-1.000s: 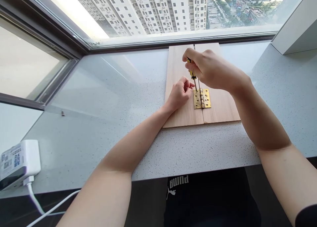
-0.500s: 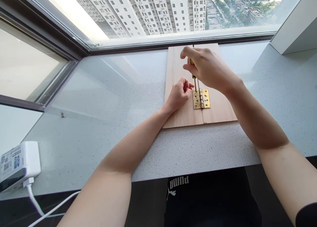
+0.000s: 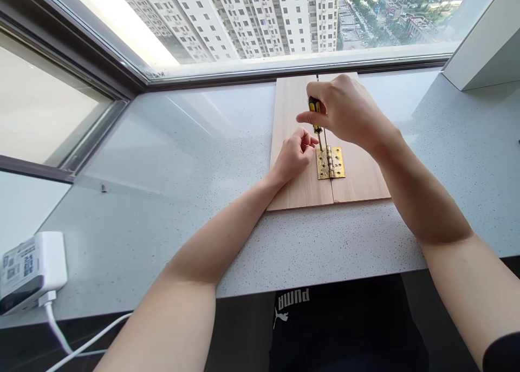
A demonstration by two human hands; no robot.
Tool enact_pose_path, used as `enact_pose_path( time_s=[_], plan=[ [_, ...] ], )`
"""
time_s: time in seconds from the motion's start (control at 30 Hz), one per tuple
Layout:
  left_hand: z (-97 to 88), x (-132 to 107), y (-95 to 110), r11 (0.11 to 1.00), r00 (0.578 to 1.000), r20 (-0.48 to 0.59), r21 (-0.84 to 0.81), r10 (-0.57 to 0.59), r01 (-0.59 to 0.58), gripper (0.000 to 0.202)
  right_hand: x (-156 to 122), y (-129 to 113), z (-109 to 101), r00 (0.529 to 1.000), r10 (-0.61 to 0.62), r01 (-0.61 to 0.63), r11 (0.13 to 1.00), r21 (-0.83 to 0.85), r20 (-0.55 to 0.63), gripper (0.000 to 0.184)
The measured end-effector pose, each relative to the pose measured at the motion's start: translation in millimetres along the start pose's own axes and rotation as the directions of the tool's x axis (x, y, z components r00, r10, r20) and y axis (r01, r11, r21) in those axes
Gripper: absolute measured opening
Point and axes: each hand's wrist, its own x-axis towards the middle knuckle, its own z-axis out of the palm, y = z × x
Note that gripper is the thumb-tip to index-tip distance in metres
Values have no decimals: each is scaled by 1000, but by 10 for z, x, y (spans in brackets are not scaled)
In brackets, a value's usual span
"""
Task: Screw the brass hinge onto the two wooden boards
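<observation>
I have the right hand [image 3: 345, 112] up over the work, its fingers [image 3: 311, 116] clenched around the handle of a yellow-and-black screwdriver [image 3: 314, 109]. The shaft points almost straight down, and its tip sits at the top of the left leaf of a brass butt hinge [image 3: 330, 162]; at this angle I cannot see exactly which screw hole it meets. The hinge lies flat across the seam between two pale wooden boards [image 3: 361, 182], one leaf on each board, with its knuckle running along the joint.

The left hand [image 3: 293, 156] rests on the left board just beside the hinge. Its fingers [image 3: 304, 139] are loosely curled and released, gripping nothing that I can see.

The boards lie side by side on a speckled grey stone bench [image 3: 325, 247], pushed up near the foot of a large window [image 3: 244, 69]. Over to the left, a tiny dark object [image 3: 103, 188] sits on the bench, too small for me to make out. Farther left and near the front edge is a white power adapter [image 3: 32, 272] with its white cable [image 3: 60, 339] running down over the edge. A white box [image 3: 483, 41] stands in the far right corner.
</observation>
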Motion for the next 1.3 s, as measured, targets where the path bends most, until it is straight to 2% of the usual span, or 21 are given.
enact_pose_path(
  time_s=[0.1,0.2,0.3,0.4,0.53,0.63,0.83,0.93,1.0,1.1,1.17,1.23,1.3],
  plan=[
    [-11,-7,11,1000,1000,7,4,-4,4,35,-8,-55,13,1000,28,-28,999,-17,-1,24],
    [-14,-11,20,1000,1000,6,7,-8,8,34,-25,-81,35,1000,-3,3,1000,25,0,10],
    [-6,-11,22,1000,1000,3,7,-6,6,34,-32,-55,57,999,-54,54,997,64,-3,23],
    [7,-7,15,1000,1000,-6,5,-5,5,32,-41,-3,75,996,-85,82,992,93,30,20],
    [11,-2,3,1000,1000,-8,-7,-2,2,34,-60,32,82,994,-89,79,987,137,69,32],
    [5,-1,3,1000,1000,-1,-5,2,-2,36,-56,22,63,995,-78,70,990,122,66,34],
    [-4,-5,7,1000,1000,6,-6,-5,5,37,-24,0,-15,999,-44,44,998,39,9,9],
    [-7,-6,-4,1000,1000,2,-9,-18,18,35,-35,-9,-2,1000,-9,8,999,53,11,15],
    [-8,-4,-16,1000,1000,-8,-6,-24,24,34,-47,-12,32,999,-27,24,995,95,26,16],
    [-8,-1,-29,1000,1000,-11,3,-15,15,32,-57,-4,85,994,-88,79,986,144,62,34],
    [-7,0,-30,1000,1000,-8,4,1,-1,32,-54,3,97,992,-101,90,987,135,80,40],
    [-4,0,-28,1000,1000,-5,-1,15,-15,33,-39,1,83,992,-96,86,988,129,76,36],
    [2,0,-25,1000,1000,-6,-8,21,-22,35,-16,-10,51,995,-86,78,989,128,59,23]
  ],
)
